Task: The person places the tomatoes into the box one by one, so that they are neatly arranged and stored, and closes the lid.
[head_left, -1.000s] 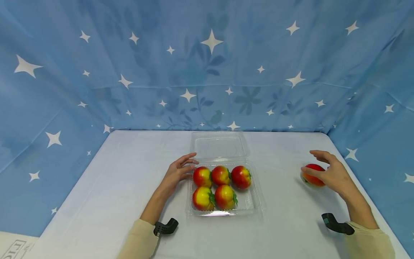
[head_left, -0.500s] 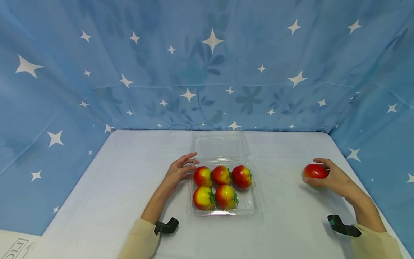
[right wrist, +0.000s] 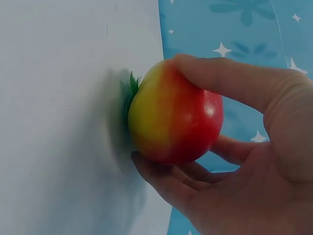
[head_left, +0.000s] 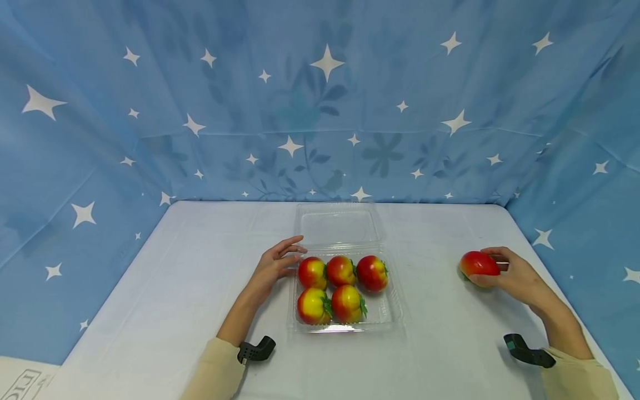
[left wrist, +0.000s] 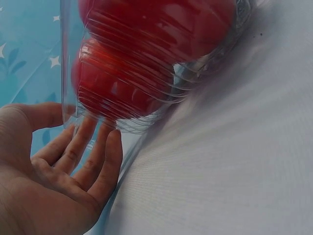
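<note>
My right hand (head_left: pixel 517 278) grips a shiny red-and-yellow fruit (head_left: pixel 479 266) with a green leafy top, at the right of the table. In the right wrist view, the thumb lies along one side of the fruit (right wrist: pixel 171 115) and the fingers curl round the other, its leafy end facing the tabletop. At the middle stands a clear plastic clamshell box (head_left: pixel 382 319), lid laid back. Several matching fruits (head_left: pixel 348 304) sit in it in two rows. My left hand (head_left: pixel 270 271) is at the box's left side, fingers extended, fingertips right at the clear wall (left wrist: pixel 142 93).
The hinged lid (head_left: pixel 340 226) lies flat behind the box. White cloth (head_left: pixel 430 333) covers the table, and a blue star-patterned curtain (head_left: pixel 240 105) borders its back and sides. A printed pale panel (head_left: pixel 25 380) shows at the lower left corner.
My right hand has come down round the lone fruit and taken hold of it, and the fruit has tipped and shifted slightly left. My left hand and the box stay put.
</note>
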Motion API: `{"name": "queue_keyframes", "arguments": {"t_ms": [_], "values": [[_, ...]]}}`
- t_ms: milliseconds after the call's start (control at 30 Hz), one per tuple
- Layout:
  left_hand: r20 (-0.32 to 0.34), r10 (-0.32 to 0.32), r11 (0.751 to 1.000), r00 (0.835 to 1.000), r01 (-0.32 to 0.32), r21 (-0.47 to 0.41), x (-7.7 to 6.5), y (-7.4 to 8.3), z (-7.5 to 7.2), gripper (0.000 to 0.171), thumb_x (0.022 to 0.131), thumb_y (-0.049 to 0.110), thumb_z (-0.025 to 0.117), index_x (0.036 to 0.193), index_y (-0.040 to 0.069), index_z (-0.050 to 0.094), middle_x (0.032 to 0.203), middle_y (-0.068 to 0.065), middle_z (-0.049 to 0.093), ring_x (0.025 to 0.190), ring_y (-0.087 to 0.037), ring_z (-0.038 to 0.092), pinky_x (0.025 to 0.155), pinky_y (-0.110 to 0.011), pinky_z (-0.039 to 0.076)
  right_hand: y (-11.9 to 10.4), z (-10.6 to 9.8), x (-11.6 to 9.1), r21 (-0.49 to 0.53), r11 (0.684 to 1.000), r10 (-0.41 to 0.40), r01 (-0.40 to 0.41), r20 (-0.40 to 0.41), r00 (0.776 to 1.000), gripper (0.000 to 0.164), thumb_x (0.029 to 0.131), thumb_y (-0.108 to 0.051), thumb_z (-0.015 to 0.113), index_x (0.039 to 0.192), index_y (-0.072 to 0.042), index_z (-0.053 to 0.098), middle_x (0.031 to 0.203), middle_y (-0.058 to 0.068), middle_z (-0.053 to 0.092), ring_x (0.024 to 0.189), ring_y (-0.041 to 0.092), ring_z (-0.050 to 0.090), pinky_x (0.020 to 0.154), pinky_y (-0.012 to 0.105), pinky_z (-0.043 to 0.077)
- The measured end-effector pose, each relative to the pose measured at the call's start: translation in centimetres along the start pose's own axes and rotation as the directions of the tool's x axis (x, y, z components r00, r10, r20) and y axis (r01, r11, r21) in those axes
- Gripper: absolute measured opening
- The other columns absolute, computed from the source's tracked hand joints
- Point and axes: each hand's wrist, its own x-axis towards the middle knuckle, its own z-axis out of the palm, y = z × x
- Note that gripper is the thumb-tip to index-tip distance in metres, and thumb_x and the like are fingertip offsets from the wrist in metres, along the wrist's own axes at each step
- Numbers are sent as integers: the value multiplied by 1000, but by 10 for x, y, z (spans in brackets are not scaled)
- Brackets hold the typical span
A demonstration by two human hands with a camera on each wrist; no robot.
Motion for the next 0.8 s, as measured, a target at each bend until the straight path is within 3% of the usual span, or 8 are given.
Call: {"name": "queue_keyframes", "arguments": {"t_ms": [233,567,800], "values": [[-11,4,1000,1000,-3,5,0,0,1,51,102,19,63,152,17,53,136,-14,65,107,-10,68,92,-26,60,-6,5,-2,20,999,-44,44,-6,999,87,93,-32,77,157,6,30,149,40,38,123,56,43,76,30,52],[-2,-1,1000,1000,1,5,1,0,0,50,103,18,63,152,18,54,138,-15,64,108,-10,68,93,-27,60,-22,7,-5,72,994,-82,88,-84,993,85,96,-34,75,156,6,30,153,34,39,128,50,44,74,12,48],[9,2,1000,1000,-2,14,1,0,0,51,103,20,62,153,17,52,141,-19,62,107,-8,67,96,-29,59,-37,11,-8,60,982,-170,179,-138,976,74,96,-29,75,155,-1,39,150,29,45,120,37,49,73,12,50]]}}
